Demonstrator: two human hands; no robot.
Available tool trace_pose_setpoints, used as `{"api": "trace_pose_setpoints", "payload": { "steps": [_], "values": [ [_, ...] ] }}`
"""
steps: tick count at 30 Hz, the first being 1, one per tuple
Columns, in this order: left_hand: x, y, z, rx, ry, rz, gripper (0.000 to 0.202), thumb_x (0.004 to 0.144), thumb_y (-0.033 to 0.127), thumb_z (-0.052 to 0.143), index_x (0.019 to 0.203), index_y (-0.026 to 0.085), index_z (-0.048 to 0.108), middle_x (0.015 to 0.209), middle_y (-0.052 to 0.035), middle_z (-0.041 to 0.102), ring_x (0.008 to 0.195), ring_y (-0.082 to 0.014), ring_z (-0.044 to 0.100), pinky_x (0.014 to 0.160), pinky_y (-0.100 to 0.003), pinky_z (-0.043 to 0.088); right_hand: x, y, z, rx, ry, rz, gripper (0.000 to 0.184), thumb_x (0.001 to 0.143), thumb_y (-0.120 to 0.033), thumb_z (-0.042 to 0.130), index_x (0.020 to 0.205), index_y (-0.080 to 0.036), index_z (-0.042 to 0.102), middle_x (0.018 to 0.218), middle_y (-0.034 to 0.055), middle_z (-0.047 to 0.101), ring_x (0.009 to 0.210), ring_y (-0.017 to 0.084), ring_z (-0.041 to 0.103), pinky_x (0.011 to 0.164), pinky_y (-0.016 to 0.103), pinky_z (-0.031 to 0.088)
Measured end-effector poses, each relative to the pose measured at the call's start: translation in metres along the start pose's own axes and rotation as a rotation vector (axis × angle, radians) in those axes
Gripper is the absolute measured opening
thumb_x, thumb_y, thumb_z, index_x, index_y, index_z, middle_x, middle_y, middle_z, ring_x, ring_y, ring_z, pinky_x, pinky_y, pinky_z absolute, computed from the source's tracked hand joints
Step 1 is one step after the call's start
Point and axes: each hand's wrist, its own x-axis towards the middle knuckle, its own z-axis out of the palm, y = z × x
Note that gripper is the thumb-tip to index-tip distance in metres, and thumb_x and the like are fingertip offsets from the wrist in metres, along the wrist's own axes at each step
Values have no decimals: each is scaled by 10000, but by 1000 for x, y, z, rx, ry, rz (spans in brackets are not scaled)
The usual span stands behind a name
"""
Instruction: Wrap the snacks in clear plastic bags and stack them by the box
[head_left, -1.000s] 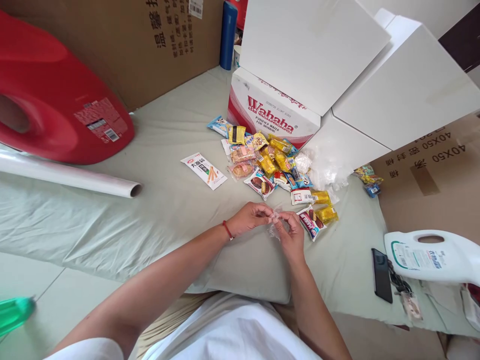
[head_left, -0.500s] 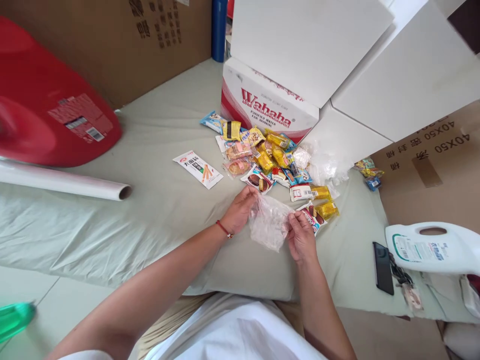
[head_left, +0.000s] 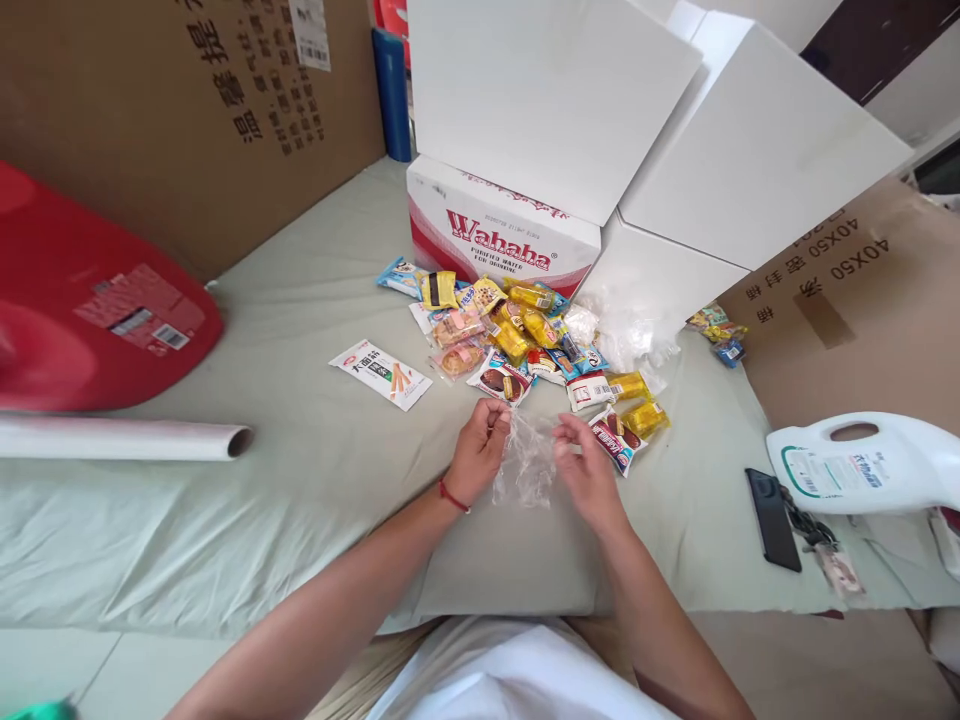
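A clear, crinkled plastic bag hangs from my left hand, whose fingers pinch its upper left edge. On the bag's other side, my right hand is open, its fingers spread and close to the film; whether a fingertip touches it I cannot tell. Just beyond the hands lies a pile of wrapped snacks, with a brown-and-white cake packet nearest my left hand. Another such cake packet and a yellow-wrapped snack lie beside my right fingers. A white snack packet rests apart on the left.
A Wahaha water carton and white boxes stand behind the snacks, near more clear plastic film. To the left are a red jug and a white roll; a phone and white bottle are right.
My right hand has let go of the bag's right edge and its fingers have spread. The bag, earlier stretched flat between both hands, now hangs bunched and narrower. The view has shifted slightly.
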Motion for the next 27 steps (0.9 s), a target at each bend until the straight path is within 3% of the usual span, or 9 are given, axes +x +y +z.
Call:
{"api": "trace_pose_setpoints", "payload": {
  "steps": [2, 4, 6, 12, 16, 19, 23, 27],
  "values": [
    [-2, 3, 0, -23, -17, -15, 398, 921, 603, 611, 1029, 232, 517, 704, 64, 478, 527, -92, 399, 474, -215, 346, 0, -4, 13, -63, -74, 4, 527, 768, -486, 777, 1219, -235, 670, 1020, 52, 723, 926, 217, 646, 757, 318, 532],
    [-3, 7, -1, -95, -16, -65, 444, 896, 634, 629, 1056, 236, 515, 680, 69, 475, 514, -92, 390, 455, -209, 314, 3, -5, 20, -33, -94, 24, 337, 819, -471, 723, 1053, -227, 724, 839, 16, 706, 756, 177, 619, 671, 288, 503],
    [-1, 13, -2, -180, 14, -127, 484, 872, 663, 634, 1068, 233, 531, 662, 68, 471, 507, -92, 378, 434, -203, 261, 9, -3, 17, 85, -59, 60, 280, 853, -494, 678, 893, -221, 727, 706, -11, 655, 609, 140, 553, 564, 260, 452],
    [8, 23, -9, -190, -17, -225, 445, 697, 484, 815, 985, 201, 630, 618, 93, 391, 458, -54, 243, 425, -217, 163, 17, 6, -32, 409, 89, 268, 370, 700, -537, 824, 839, -218, 698, 598, -56, 583, 446, 91, 422, 386, 224, 291],
    [12, 21, -12, -119, 134, -177, 305, 793, 471, 737, 835, 219, 571, 574, 95, 331, 451, -67, 240, 418, -219, 187, 5, 19, -60, 448, 183, 336, 411, 634, -517, 882, 794, -209, 663, 607, -62, 578, 445, 73, 386, 384, 215, 242],
    [12, 21, -15, -102, 147, -129, 315, 836, 492, 716, 821, 229, 543, 568, 92, 340, 460, -77, 257, 419, -215, 211, -7, 37, -74, 428, 202, 367, 429, 635, -530, 885, 767, -199, 646, 598, -65, 538, 462, 71, 365, 404, 218, 240],
    [11, 17, -17, -44, 103, -146, 363, 849, 555, 706, 836, 236, 533, 560, 95, 334, 455, -81, 260, 408, -217, 207, -22, 56, -94, 208, 263, 333, 456, 675, -585, 825, 839, -181, 691, 643, -35, 540, 526, 110, 421, 462, 250, 329],
    [9, 10, -16, 34, 87, -119, 411, 871, 608, 668, 814, 234, 507, 576, 89, 354, 467, -83, 290, 427, -218, 251, -37, 46, -99, -285, 540, -24, 309, 861, -483, 694, 972, -196, 718, 914, 62, 641, 719, 181, 549, 679, 352, 482]
  ]
}}
